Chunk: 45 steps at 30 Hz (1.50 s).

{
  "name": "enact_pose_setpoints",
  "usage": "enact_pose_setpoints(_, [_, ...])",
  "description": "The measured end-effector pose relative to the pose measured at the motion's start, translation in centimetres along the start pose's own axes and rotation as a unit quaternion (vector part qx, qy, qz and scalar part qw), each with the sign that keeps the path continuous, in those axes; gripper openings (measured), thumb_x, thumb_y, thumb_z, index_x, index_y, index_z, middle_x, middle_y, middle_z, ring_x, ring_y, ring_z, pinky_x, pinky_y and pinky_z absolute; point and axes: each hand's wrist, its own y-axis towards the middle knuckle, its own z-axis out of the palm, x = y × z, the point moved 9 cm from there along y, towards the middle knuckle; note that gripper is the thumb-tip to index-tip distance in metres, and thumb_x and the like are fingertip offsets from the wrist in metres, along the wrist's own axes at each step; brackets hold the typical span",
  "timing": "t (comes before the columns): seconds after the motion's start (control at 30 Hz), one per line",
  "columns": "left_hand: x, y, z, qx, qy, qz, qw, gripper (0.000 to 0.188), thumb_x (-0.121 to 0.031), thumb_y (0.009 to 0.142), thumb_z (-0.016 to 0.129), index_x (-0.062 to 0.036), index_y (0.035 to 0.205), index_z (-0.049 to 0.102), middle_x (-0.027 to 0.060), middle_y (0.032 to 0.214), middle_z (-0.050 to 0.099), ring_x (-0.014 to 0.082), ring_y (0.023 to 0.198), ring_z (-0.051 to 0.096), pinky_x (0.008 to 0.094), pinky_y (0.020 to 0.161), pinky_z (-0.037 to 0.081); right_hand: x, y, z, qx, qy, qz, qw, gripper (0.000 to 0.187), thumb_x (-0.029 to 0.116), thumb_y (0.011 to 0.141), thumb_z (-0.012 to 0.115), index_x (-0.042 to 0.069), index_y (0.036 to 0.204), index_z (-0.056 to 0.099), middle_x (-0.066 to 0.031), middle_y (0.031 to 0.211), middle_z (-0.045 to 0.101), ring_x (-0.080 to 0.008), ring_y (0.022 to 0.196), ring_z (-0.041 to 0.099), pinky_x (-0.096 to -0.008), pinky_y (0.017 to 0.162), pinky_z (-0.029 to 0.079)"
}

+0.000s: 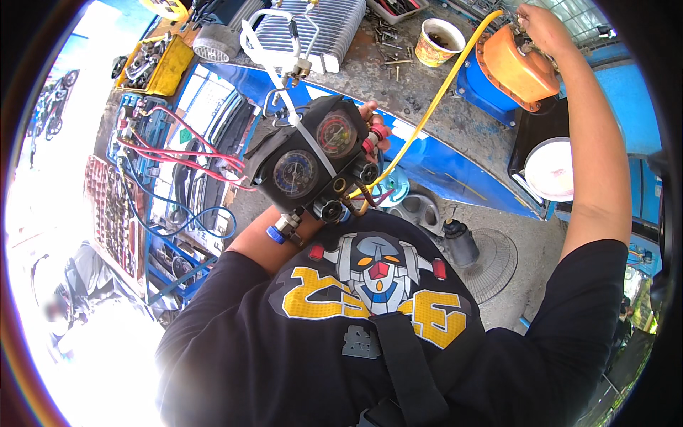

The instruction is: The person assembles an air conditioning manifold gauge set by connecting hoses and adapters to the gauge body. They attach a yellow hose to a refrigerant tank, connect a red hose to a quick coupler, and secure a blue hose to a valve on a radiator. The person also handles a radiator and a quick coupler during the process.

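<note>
My left hand (375, 119) is wrapped round the back of a black manifold gauge set (313, 160), its fingers showing beside a red knob. The set has a blue-faced dial, a red-faced dial and black valve knobs. From its lower side a yellow hose (435, 107) runs up over the bench. My right hand (546, 32) is stretched to the far right, its fingers closed at the hose's upper end. Just below that hand stands a blue machine with an orange domed cover (518, 67). The small fitting at my fingertips is mostly hidden.
A metal bench (366, 82) with a blue front edge holds a finned metal unit (313, 32), loose bolts and a paper cup (439, 43). Red hoses (192, 158) hang at the left. A white bucket (551, 169) stands at the right, and a round fan grille (491, 267) lies below.
</note>
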Motion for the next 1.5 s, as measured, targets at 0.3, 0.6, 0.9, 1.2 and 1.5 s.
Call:
enact_pose_setpoints(0.3, [-0.1,-0.4,0.4,-0.01,0.026,0.04,0.999,0.028,-0.022,0.103,0.054,-0.0022,0.12,0.062,0.0113,0.087,0.067,0.0235,0.079,0.06,0.0362,0.064,0.046,-0.7,-0.5,-0.1,-0.008,0.024,0.006,1.0,0.027,0.027,0.09,0.061,0.01,0.105,0.075,-0.0193,0.105,0.072,-0.0386,0.102,0.068,-0.0462,0.091,0.053])
enact_pose_setpoints(0.6, [0.7,0.5,0.8,0.033,0.008,-0.005,0.999,0.024,-0.024,0.105,0.049,-0.0046,0.109,0.064,0.0107,0.085,0.067,0.0242,0.078,0.061,0.0373,0.063,0.046,-0.9,-1.2,-0.2,-0.028,0.038,-0.001,0.999,0.018,0.017,0.083,0.069,0.003,0.093,0.071,-0.022,0.094,0.07,-0.0414,0.092,0.067,-0.0483,0.081,0.053])
enact_pose_setpoints(0.9, [1.3,0.3,0.7,-0.004,-0.01,-0.003,1.0,0.025,-0.024,0.104,0.05,-0.0037,0.11,0.064,0.0112,0.083,0.067,0.0244,0.076,0.06,0.0375,0.063,0.046,-2.5,-0.1,0.3,-0.073,0.026,-0.034,0.996,0.025,0.023,0.075,0.079,0.003,0.087,0.069,-0.0211,0.085,0.069,-0.04,0.082,0.067,-0.047,0.074,0.053])
enact_pose_setpoints(1.2, [0.1,0.0,-1.8,-0.053,-0.019,0.053,0.997,0.023,-0.024,0.104,0.05,-0.0047,0.109,0.063,0.0119,0.086,0.067,0.0259,0.079,0.063,0.0393,0.062,0.047,-3.0,1.3,0.8,0.121,0.066,-0.066,0.988,0.04,0.047,0.09,0.066,0.016,0.113,0.075,-0.0184,0.109,0.073,-0.0379,0.106,0.067,-0.0455,0.094,0.052])
enact_pose_setpoints(1.5, [-0.4,-0.4,-2.5,-0.099,-0.032,0.105,0.989,0.02,-0.024,0.104,0.051,-0.0068,0.106,0.062,0.0078,0.082,0.063,0.0225,0.075,0.059,0.0373,0.061,0.045,-3.1,2.1,1.5,0.073,-0.045,-0.04,0.996,0.045,0.055,0.082,0.072,0.018,0.107,0.077,-0.0142,0.107,0.075,-0.035,0.104,0.069,-0.045,0.091,0.053])
